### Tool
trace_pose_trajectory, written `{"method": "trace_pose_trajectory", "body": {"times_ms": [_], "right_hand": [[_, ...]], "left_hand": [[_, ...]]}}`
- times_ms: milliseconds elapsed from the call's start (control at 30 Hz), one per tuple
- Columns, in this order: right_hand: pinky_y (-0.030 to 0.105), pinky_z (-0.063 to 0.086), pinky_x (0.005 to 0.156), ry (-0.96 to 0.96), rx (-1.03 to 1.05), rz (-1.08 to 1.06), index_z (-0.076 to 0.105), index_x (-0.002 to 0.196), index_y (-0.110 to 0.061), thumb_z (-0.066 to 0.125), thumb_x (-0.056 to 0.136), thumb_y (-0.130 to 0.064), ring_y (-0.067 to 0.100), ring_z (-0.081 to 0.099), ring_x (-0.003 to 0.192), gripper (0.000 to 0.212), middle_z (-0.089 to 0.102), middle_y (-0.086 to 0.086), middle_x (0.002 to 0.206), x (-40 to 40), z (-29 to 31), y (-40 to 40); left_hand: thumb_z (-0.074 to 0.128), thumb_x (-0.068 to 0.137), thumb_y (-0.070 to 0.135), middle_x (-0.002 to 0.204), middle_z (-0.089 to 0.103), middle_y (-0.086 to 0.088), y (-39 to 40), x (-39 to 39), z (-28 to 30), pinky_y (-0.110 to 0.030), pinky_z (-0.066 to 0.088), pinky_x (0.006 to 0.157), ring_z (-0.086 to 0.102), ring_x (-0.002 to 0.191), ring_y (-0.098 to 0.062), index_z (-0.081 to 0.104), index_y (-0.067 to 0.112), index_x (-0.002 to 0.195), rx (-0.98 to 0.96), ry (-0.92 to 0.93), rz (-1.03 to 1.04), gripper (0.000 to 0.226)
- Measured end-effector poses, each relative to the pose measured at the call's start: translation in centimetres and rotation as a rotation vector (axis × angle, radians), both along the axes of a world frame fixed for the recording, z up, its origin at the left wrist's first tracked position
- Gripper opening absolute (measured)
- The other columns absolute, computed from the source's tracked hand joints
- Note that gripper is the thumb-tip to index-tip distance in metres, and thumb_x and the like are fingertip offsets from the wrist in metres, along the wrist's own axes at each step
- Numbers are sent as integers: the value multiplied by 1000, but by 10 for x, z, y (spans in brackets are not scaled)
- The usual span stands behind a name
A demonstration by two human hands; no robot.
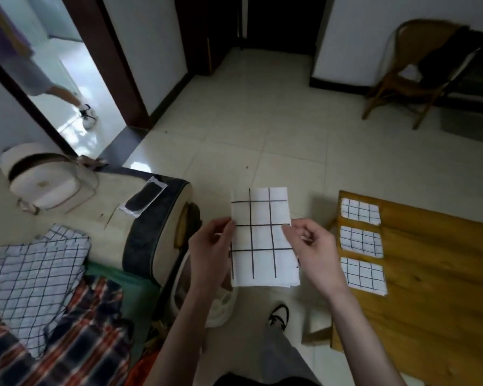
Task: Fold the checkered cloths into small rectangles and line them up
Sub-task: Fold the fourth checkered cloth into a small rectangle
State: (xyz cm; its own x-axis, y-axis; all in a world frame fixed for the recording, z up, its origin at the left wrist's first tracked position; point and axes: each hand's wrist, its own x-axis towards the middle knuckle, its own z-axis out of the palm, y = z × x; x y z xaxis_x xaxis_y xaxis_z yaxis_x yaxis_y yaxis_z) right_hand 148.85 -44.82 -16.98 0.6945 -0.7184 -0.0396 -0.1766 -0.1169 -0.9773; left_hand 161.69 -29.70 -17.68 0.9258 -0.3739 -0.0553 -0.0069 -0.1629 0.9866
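From the head camera, a person is holding up a folded checkered cloth [264, 238] in front of them, above the pale tiled floor [248, 129]. It is a tall white rectangle with thin black lines crossing it, and layers are showing at its bottom edge. The left hand [211, 250] is pinching the cloth's left edge, thumb on the front and fingers bent behind. The right hand [313, 246] is pinching the right edge the same way — fingers curled, thumb pressing on the cloth. Both bare forearms are reaching up from the bottom of the picture.

To the right, a wooden table [435, 288] with yellow-brown planks is holding three small folded cloths in a line along its left side: a far one [360, 211], a middle one [361, 241] and a near one [363, 275]. They are lying flat, just apart from each other.

To the left, a loose pile of checkered cloths [31, 277] is lying rumpled on a striped red and dark blanket [76, 346]. Further back, a white bag [48, 185] is sitting near a dark flat packet [143, 199] — no writing can be read on either.
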Motion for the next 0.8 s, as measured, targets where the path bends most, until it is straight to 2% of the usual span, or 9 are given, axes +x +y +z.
{"method": "trace_pose_trajectory", "body": {"times_ms": [133,233,300,367,433,500,600,667,800], "right_hand": [[51,56,94,7,0,-76,68,92,-21,68,101,-29,11,51,64,12,53,-13,62,3,-4,-38],[49,55,96,-12,7,-143,66,88,-20,67,102,-25,9,49,63,14,50,-13,61,2,-5,-70],[41,55,92,-23,16,-180,66,88,-19,67,102,-23,8,47,62,14,49,-12,61,2,-5,-97],[26,53,91,-37,26,-222,66,88,-20,68,101,-22,8,47,62,14,48,-12,62,1,-8,-124],[13,49,90,-43,35,-274,67,91,-19,68,101,-22,9,48,62,11,49,-5,62,1,-9,-151],[7,47,87,-47,31,-308,68,92,-17,67,102,-21,9,48,63,11,48,4,64,0,-9,-176],[12,49,78,-60,52,-349,67,91,-19,66,102,-20,6,42,58,12,43,-8,61,-4,-10,-211],[15,47,73,-60,49,-386,63,85,-22,66,103,-19,5,38,55,18,43,-8,62,-9,-12,-231],[21,43,67,-73,87,-502,65,90,-21,66,103,-21,8,40,56,13,45,-5,64,-24,-21,-260]], "left_hand": [[68,101,22,95,79,9,-47,14,-5,-45,65,81,75,88,-19,77,20,111,6,53,-83,14],[67,101,17,92,79,9,-89,21,-3,-48,64,77,75,85,-23,76,25,105,8,36,-162,13],[66,101,16,91,79,6,-120,27,-2,-49,63,74,75,84,-26,76,26,103,13,36,-207,14],[66,101,15,90,79,3,-153,32,-2,-50,62,72,74,85,-30,77,25,104,34,44,-240,15],[66,101,13,90,79,-1,-185,34,-1,-54,62,72,73,87,-37,78,25,106,39,60,-273,17],[65,100,10,91,79,-1,-216,36,0,-56,60,71,72,88,-41,78,25,106,44,67,-297,21],[63,100,5,93,80,1,-260,34,1,-52,61,71,72,88,-39,77,25,107,55,59,-335,26],[62,98,2,96,80,0,-287,33,-2,-47,62,72,74,88,-35,77,22,109,65,54,-371,27],[63,96,0,94,79,3,-334,21,-4,-35,59,70,72,79,-14,78,25,107,84,21,-447,31]]}}
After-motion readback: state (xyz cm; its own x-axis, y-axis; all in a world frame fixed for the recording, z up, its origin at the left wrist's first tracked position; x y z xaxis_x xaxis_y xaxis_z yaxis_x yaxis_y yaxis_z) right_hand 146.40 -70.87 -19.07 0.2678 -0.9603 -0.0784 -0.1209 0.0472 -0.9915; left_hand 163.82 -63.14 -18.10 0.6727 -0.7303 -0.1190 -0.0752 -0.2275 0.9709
